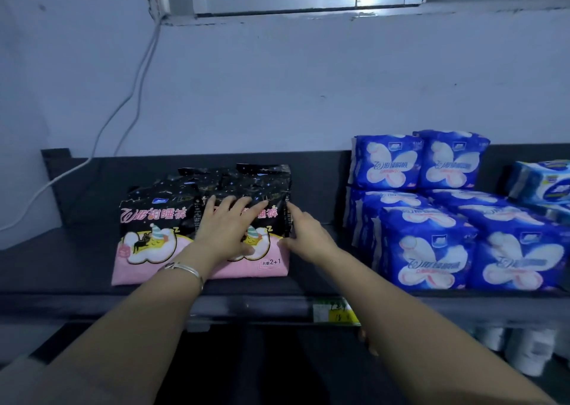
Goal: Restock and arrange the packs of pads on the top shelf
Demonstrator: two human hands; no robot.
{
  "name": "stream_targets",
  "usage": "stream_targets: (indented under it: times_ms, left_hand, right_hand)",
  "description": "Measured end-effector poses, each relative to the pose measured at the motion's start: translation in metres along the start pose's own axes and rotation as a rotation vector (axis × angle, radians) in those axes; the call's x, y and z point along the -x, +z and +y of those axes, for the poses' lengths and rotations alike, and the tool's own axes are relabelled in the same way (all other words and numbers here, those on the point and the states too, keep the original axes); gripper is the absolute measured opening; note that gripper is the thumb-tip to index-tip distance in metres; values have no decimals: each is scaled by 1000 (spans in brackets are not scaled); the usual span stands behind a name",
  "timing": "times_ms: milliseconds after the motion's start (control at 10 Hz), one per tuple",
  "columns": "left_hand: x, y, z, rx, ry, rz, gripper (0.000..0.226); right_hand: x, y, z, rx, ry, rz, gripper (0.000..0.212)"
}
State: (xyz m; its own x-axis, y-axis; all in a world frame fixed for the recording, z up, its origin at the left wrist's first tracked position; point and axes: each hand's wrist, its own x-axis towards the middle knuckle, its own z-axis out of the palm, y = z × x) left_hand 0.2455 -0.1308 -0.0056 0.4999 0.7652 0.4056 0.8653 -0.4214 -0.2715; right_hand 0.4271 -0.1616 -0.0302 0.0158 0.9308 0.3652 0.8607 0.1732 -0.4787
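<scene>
Pressing black packs (154, 219), left hand (223, 228) grip spread flat, right hand (303, 232) grip straight at side, rear packs (216, 176) half-hidden.

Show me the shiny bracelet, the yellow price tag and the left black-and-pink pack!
bracelet (185, 270): head view, middle of the silver band.
yellow price tag (334, 312): head view, middle of its yellow face.
left black-and-pink pack (148, 219): head view, its dark front, on the pink lettering.
</scene>
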Motion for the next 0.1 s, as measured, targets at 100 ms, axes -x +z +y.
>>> stream_targets:
  times_ms: [100]
  left_hand:
    - [6, -15, 16, 27, -12, 83, 79]
  right_hand:
    - [13, -20, 3, -5, -27, 32, 73]
